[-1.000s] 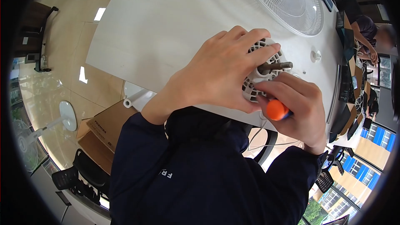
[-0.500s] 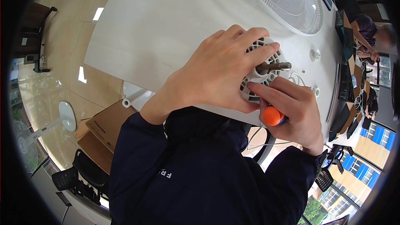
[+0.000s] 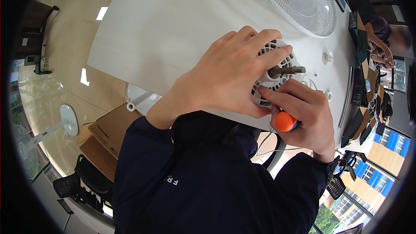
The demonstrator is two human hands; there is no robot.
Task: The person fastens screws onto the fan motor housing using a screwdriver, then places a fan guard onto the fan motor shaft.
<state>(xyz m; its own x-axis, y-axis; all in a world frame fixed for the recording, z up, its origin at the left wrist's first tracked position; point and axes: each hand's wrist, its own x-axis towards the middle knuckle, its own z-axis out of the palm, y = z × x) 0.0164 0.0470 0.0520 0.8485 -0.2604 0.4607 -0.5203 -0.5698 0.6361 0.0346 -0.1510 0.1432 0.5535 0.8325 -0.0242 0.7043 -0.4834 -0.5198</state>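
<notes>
My left hand (image 3: 232, 73) is wrapped over a white fan motor housing (image 3: 271, 45) with a slotted front, holding it at the table's near edge. From the housing's middle a metal shaft (image 3: 296, 70) sticks out to the right. My right hand (image 3: 307, 110) is closed around a screwdriver (image 3: 285, 121), whose orange and blue handle end shows. The rest of the tool is hidden by my fingers. The right index fingertip rests against the lower part of the housing, close to my left thumb.
On the white table (image 3: 160, 34) lie a round fan grille (image 3: 299, 11), a small white cap (image 3: 329, 57) and a white cable. An open cardboard box (image 3: 102, 136) and a pedestal fan (image 3: 68, 120) stand at lower left. Another person (image 3: 381, 32) sits at far right.
Both hands and the motor housing have shifted very slightly to the right in view. The grip of each hand is the same.
</notes>
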